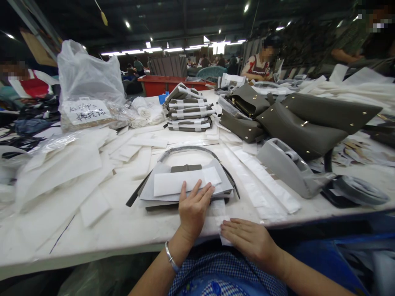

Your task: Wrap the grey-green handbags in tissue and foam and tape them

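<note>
White cloth-like worktop [129, 230] spans the frame, front edge toward the wearer. Biggest load: heap of dark olive leather bags with gold-coloured studs [302, 127], right half, set back from front edge. Left half: loose spread of thin white foam-like sheets [64, 172], overlapping, running close to front edge. Behind them, toward the back edge: upright translucent plastic sack with a handwritten white label [89, 78]. Near front edge, about mid-length: the piece in hand, a flat grey-covered bag with an arched film-wrapped handle [148, 191], lying down, arch pointing to back edge. Right of it, long flat white strips [253, 185] run slantwise toward front edge. Right of those, a grey wedge-shaped plastic tape dispenser [284, 166], just in front of the olive heap. Toward the back edge, beyond the flat bag: neat stack of dark bags with white wrapping bands [189, 109]. Left hand [194, 209]: fingers spread, resting flat on a white rectangular pad [173, 183] on top of the flat bag; not grasping. Right hand [251, 240]: fingers extended together at a narrow translucent white strip [218, 209] hanging over front edge; can't tell if pinching. Smallest: silver bangle [171, 255], left wrist.
</note>
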### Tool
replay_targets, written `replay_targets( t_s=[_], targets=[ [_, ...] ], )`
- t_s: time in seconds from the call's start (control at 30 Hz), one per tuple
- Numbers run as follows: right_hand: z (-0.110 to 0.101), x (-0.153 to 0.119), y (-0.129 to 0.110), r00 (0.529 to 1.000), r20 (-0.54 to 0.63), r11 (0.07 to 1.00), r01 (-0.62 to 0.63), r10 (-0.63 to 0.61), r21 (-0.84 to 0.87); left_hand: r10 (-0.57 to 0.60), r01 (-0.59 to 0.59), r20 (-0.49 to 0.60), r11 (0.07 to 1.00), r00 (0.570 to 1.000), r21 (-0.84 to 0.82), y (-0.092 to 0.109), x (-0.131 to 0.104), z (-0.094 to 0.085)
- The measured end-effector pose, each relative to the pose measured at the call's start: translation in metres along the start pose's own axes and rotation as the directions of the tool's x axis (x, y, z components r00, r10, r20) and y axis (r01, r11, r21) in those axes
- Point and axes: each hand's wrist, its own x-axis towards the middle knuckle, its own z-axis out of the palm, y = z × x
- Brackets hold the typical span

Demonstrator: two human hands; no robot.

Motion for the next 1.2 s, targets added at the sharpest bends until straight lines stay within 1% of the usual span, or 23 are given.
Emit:
replay_targets(
  t_s=[0.2, 0.33, 0.4, 0.47, 0.53, 0.6, 0.67, 0.73, 0.8, 0.87, 0.93, 1.0, 1.13, 1.2],
  targets=[
    [-0.013, 0.005, -0.028, 0.999, 0.005, 0.999, -0.04, 0.04, 0.005, -0.01, 0.009, 0.012, 1.0, 1.0, 0.008, 0.001, -0.001, 0.003],
    [-0.027, 0.019, -0.031, 0.999, -0.002, 0.999, -0.04, 0.04, 0.014, 0.001, -0.001, 0.015, 1.0, 1.0, 0.008, 0.001, -0.003, 0.005],
    [-0.038, 0.032, -0.026, 0.999, -0.001, 0.999, -0.037, 0.037, 0.009, 0.009, -0.01, 0.016, 1.0, 1.0, 0.003, 0.0, -0.004, 0.006],
    [-0.048, 0.048, -0.014, 0.999, -0.012, 1.0, -0.03, 0.03, -0.007, 0.018, -0.018, 0.018, 1.0, 1.0, -0.005, -0.001, -0.006, 0.007],
    [-0.055, 0.066, 0.003, 0.999, -0.035, 0.999, -0.032, 0.031, -0.035, 0.025, -0.024, 0.017, 1.0, 1.0, -0.012, -0.002, -0.008, 0.007],
    [-0.056, 0.085, 0.025, 0.996, -0.065, 0.996, -0.062, 0.058, -0.061, 0.031, -0.03, 0.011, 0.999, 0.999, -0.019, -0.003, -0.008, 0.007],
    [-0.051, 0.101, 0.047, 0.989, -0.074, 0.988, -0.137, 0.132, -0.077, 0.035, -0.035, 0.002, 0.999, 0.999, -0.025, -0.003, -0.009, 0.007],
    [-0.039, 0.111, 0.069, 0.973, -0.056, 0.97, -0.229, 0.225, -0.077, 0.031, -0.031, -0.005, 0.999, 1.0, -0.032, -0.003, -0.008, 0.007],
    [-0.024, 0.115, 0.086, 0.95, -0.02, 0.947, -0.313, 0.312, -0.071, 0.021, -0.022, -0.013, 0.999, 1.0, -0.045, -0.002, -0.008, 0.008],
    [-0.009, 0.115, 0.098, 0.925, 0.015, 0.924, -0.378, 0.379, -0.049, 0.013, -0.015, -0.029, 0.998, 0.999, -0.063, -0.002, -0.007, 0.009],
    [0.003, 0.113, 0.106, 0.907, 0.056, 0.908, -0.419, 0.418, -0.003, 0.012, -0.016, -0.048, 0.997, 0.999, -0.079, -0.002, -0.007, 0.009],
    [0.01, 0.111, 0.11, 0.885, 0.09, 0.886, -0.462, 0.457, 0.045, 0.021, -0.026, -0.056, 0.996, 0.998, -0.089, -0.002, -0.006, 0.009],
    [0.015, 0.111, 0.113, 0.816, 0.163, 0.812, -0.573, 0.554, 0.11, 0.031, -0.032, -0.011, 0.993, 0.999, -0.116, -0.006, -0.002, 0.003],
    [0.016, 0.111, 0.115, 0.798, 0.195, 0.793, -0.597, 0.571, 0.119, 0.007, -0.004, 0.023, 0.99, 1.0, -0.14, -0.008, 0.0, -0.002]
  ],
)
